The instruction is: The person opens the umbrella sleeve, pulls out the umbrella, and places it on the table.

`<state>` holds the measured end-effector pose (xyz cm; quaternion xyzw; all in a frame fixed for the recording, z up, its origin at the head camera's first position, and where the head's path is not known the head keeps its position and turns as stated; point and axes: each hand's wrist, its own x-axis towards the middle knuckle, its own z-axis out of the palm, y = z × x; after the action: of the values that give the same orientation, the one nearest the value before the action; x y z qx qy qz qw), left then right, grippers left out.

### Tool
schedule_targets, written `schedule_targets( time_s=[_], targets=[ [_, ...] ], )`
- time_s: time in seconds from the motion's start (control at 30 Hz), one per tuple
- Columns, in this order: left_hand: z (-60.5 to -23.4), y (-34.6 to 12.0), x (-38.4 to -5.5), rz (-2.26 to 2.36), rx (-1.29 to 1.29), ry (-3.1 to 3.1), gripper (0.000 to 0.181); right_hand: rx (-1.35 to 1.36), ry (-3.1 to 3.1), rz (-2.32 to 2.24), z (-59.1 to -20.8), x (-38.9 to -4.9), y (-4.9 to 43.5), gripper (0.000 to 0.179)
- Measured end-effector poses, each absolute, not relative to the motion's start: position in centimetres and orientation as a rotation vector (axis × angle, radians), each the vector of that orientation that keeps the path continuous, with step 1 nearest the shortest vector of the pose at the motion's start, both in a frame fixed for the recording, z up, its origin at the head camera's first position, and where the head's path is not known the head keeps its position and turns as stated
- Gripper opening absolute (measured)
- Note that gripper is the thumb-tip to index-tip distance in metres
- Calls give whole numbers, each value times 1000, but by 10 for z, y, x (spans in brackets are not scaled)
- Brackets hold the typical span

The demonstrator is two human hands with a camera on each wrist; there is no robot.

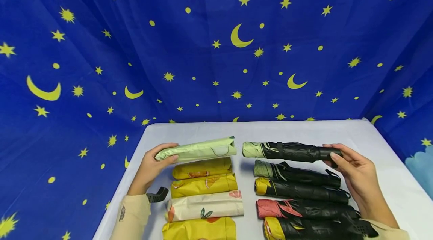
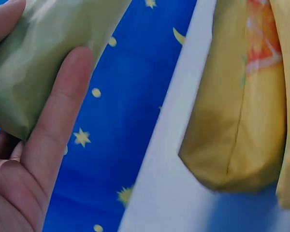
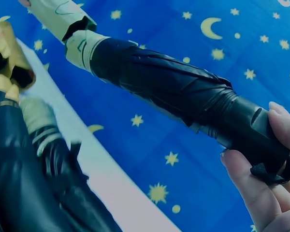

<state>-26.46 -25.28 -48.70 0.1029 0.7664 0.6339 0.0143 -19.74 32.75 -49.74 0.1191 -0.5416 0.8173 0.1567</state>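
Note:
My left hand [image 1: 156, 163] grips the closed end of a light green umbrella sleeve [image 1: 199, 150], thumb on the near side, its mouth turned to the right. Opposite it, my right hand [image 1: 355, 168] pinches the black handle [image 3: 256, 130] of a folded umbrella [image 1: 287, 151] in black with a pale green tip. The tip points at the sleeve's mouth, with a small gap between them in the head view. Both are held up above the table, over the far end of two rows. In the right wrist view the umbrella's tip overlaps the sleeve's dark opening.
On the white table [image 1: 250, 210], several sleeves lie in a left column, including a yellow sleeve [image 1: 203, 168] and a cream sleeve [image 1: 206, 206]. Several folded umbrellas form a right column, among them a red-tipped umbrella [image 1: 304, 209]. A blue star-patterned curtain [image 1: 203, 56] stands behind.

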Motion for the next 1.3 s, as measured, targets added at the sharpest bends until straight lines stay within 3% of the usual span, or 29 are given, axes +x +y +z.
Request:
schedule_targets(
  time_s=[0.3,0.73,1.07,1.3],
  targets=[
    [-515,-264,-290,2007,102,2275,58,108,-1638,2357,-510,-211,335,29],
    [-548,-263,-302,1795,-99,2312,58,-151,-1882,2415,-540,-216,352,30],
    [-554,-247,-303,1734,-52,2308,59,-307,-2538,1793,-545,-217,355,61],
    [-551,-253,-300,1698,-41,2332,64,-301,-2651,1672,-545,-217,354,62]
  ],
)
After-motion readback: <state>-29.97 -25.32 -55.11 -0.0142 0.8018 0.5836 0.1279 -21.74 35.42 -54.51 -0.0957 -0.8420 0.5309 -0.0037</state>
